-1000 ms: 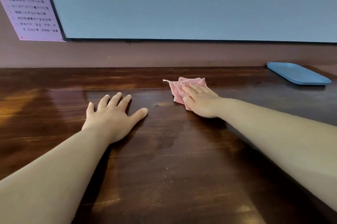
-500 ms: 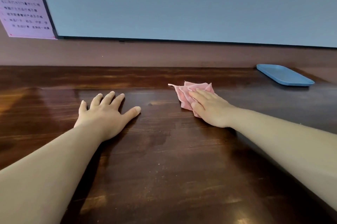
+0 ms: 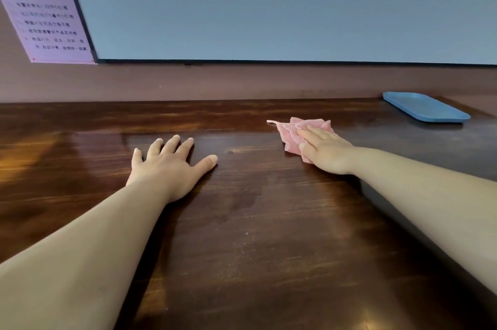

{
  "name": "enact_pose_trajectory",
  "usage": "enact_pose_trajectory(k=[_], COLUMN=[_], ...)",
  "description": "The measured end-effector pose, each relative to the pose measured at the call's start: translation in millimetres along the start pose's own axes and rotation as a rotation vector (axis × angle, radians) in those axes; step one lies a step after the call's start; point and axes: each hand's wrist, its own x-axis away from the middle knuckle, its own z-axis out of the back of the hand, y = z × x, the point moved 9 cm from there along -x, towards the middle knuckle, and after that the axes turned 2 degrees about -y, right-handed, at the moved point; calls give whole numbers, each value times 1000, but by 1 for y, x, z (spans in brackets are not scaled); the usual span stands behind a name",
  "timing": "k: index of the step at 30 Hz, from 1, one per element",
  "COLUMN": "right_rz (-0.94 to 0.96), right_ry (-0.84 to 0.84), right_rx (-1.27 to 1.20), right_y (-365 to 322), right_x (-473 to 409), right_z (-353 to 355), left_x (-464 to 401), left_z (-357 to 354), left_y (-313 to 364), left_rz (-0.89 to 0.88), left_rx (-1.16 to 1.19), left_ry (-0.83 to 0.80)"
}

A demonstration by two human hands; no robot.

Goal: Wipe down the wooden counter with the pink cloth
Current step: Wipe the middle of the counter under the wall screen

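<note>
Wooden counter [image 3: 269, 222], right hand [image 3: 326, 151] pressing pink cloth [image 3: 291, 132]

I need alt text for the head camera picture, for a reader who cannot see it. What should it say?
A person's right hand presses a crumpled pink cloth flat on a dark wooden counter, while the left hand rests open on the wood. A blue tray lies at the far right, and a pink printed notice hangs on the wall at upper left.

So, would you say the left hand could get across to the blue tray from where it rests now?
Probably not easily. The left hand lies flat on the counter, the blue tray sits at the far right, and the right hand pressing the pink cloth lies between them.
</note>
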Motion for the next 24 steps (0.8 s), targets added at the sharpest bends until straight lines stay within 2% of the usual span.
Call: enact_pose_trajectory(k=[4,11,16,21,24], right_rz=[-166,-52,-243,-94,-103], right_ry=[56,51,79,60,49], right_rx=[7,-8,11,-18,-31], right_y=[7,19,29,34,46], right_x=[-20,7,-16,14,11], right_z=[14,-1,17,2,8], left_x=[2,-3,-1,-2,-3], left_z=[0,-3,-1,-2,-2], left_y=[1,2,1,2,0], left_rz=[0,-9,-2,-12,-8], left_rx=[4,-4,-1,-6,-9], left_ry=[-8,2,6,8,4])
